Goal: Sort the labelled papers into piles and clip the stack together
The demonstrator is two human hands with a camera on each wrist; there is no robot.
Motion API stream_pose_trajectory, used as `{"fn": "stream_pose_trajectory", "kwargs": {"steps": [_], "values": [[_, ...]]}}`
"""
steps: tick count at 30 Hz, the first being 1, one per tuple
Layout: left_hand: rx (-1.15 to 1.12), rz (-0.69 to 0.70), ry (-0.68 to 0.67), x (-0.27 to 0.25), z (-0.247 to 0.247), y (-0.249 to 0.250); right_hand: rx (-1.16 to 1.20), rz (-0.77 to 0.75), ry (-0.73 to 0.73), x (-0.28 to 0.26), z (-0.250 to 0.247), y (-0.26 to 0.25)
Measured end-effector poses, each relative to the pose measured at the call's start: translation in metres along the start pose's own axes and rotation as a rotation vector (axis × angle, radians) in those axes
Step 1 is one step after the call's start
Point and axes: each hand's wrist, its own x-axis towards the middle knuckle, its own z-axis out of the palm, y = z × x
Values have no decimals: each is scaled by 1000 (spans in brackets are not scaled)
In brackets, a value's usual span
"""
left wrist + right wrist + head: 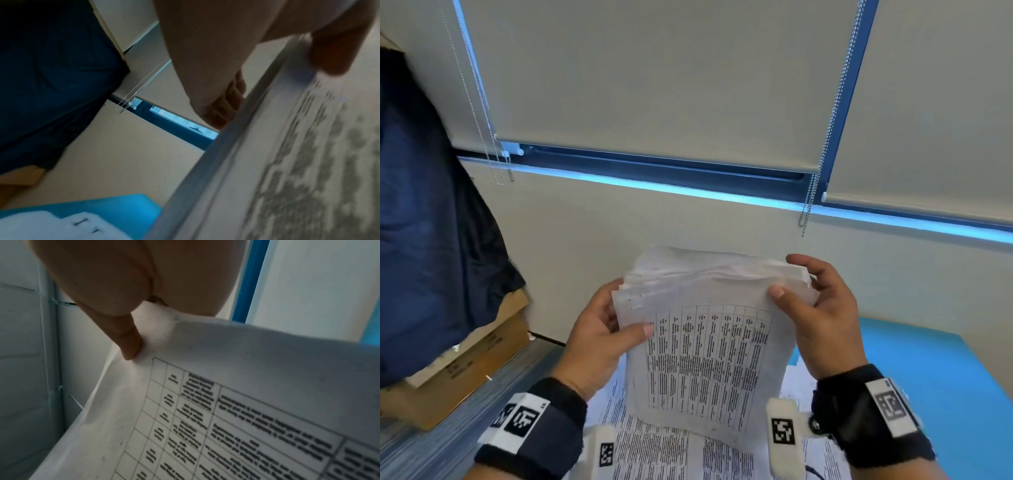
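Holding the stack of papers (705, 342) upright between left hand (599, 339) and right hand (822, 315), both gripping its sides, bottom edge probably resting on the table (914, 370) to square up.

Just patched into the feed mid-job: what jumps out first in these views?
A thick stack of papers stands upright at centre, its front sheet a printed table, held at its sides by the left hand and the right hand. Beneath it more printed sheets lie on a blue table. Behind, closed roller blinds fill the wall.
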Motion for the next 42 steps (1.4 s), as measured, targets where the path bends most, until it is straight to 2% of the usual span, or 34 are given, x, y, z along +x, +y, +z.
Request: {"fn": "stream_pose_trajectory", "kwargs": {"steps": [2,3,6,8,10,13,16,19,22,25,29,32,37,39,42], "values": [[163,-78,-17,-1,0,-13,45,10,-28,-1,-3,4],[172,-104,-17,-1,0,-22,66,36,-52,-2,-4,8],[90,-150,105,-2,10,-37,51,197,-88,-15,-4,35],[70,-153,173,-4,25,-40,-106,267,-72,-26,1,56],[53,-121,276,-3,39,-35,-196,250,-10,-29,7,61],[-8,-53,336,-2,54,-24,-118,133,78,-18,10,46],[-53,-63,279,-5,55,-31,-134,84,54,-17,4,39],[23,-216,177,-12,49,-59,-185,256,51,-35,-5,58],[255,-336,28,-20,44,-84,-302,400,39,-49,-13,81],[246,-307,80,-20,46,-87,-349,408,47,-48,-13,84],[18,-161,202,-14,59,-71,-311,355,56,-37,-9,68],[-98,-187,220,-13,60,-73,-311,362,75,-37,-11,71],[139,-325,111,-25,55,-109,-398,557,13,-57,-11,96],[239,-346,72,-27,55,-114,-421,582,4,-61,-13,102],[253,-340,75,-23,54,-107,-411,584,25,-60,-17,99]]}}
